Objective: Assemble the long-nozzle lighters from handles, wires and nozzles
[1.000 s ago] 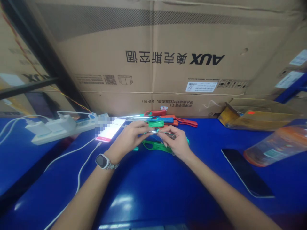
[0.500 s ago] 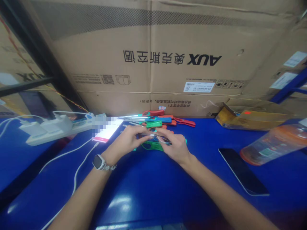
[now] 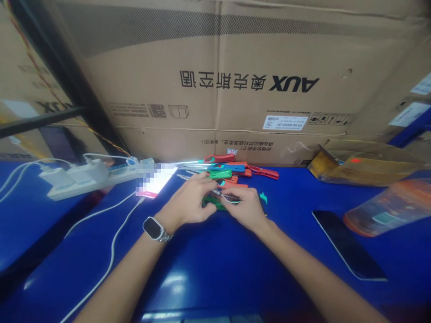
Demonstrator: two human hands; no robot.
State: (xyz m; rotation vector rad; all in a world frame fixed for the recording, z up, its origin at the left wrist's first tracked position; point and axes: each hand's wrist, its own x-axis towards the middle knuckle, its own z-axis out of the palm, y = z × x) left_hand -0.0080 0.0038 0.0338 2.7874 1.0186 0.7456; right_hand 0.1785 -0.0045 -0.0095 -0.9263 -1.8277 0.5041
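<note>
My right hand (image 3: pixel 245 202) is closed in a pinch on a small part with a thin pale wire (image 3: pixel 232 197); the fingers hide much of it. Beside it, my left hand (image 3: pixel 193 199), a watch on its wrist, has its thumb spread away from its fingers, with nothing plainly held. Its fingertips reach close to the small part. Beneath both hands lies a green lighter casing (image 3: pixel 218 204), partly covered. Just beyond them is a pile of long-necked lighters: a blue one (image 3: pixel 232 168), a green one (image 3: pixel 220 174), a red one (image 3: pixel 220 158) and several orange or red handles.
A lit phone (image 3: pixel 160 181) and a white power strip (image 3: pixel 101 179) with chargers and cables lie left. At right are a dark phone (image 3: pixel 348 244), a clear plastic jar (image 3: pixel 387 211) and an open carton (image 3: pixel 350 163). A large cardboard box (image 3: pixel 235 54) stands behind the blue table (image 3: pixel 202 278).
My left thumb has moved down and away from its fingers, opening the pinch beside the small part. My right hand keeps its pinch. The whole view has shifted slightly.
</note>
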